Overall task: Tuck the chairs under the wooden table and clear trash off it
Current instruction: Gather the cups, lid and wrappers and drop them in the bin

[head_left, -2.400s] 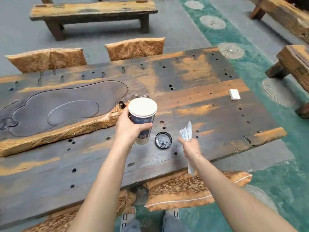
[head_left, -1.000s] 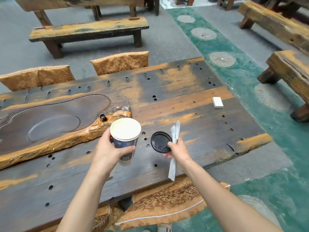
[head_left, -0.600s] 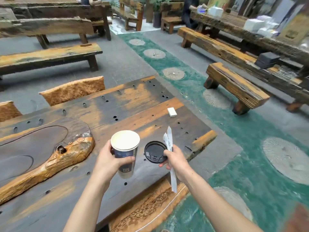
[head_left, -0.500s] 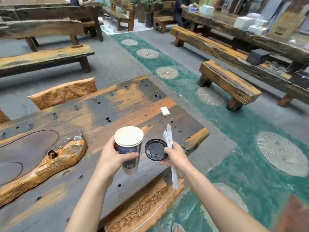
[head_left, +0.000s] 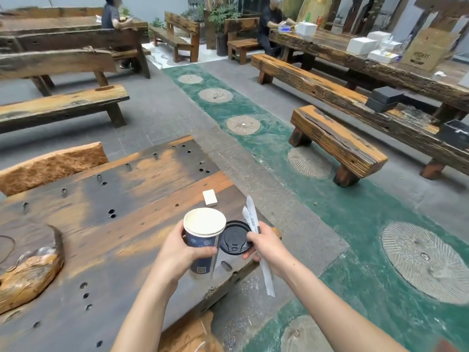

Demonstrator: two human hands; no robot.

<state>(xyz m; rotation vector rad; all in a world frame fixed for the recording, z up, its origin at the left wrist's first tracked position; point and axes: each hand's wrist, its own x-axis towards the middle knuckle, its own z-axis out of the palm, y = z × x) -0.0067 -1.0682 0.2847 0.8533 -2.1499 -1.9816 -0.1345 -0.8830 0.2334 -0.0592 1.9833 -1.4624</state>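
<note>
My left hand (head_left: 177,252) grips a blue paper cup (head_left: 203,240) with an open white rim, held above the right end of the wooden table (head_left: 106,224). My right hand (head_left: 265,246) holds a black plastic lid (head_left: 234,237) and a white paper straw wrapper (head_left: 253,224) together, just right of the cup. A small white box (head_left: 210,197) lies on the table beyond the cup. An orange-cushioned chair back (head_left: 53,166) shows at the table's far side, and another cushion (head_left: 187,334) pokes out under the near edge.
A carved wooden tray edge (head_left: 28,273) sits on the table at left. Wooden benches (head_left: 335,141) and long tables stand around on a grey floor with a green strip (head_left: 355,224). Two people sit at tables far back.
The view has lifted and swung right, toward the aisle. My right hand picked the black lid off the table and now holds it with the wrapper beside the cup.
</note>
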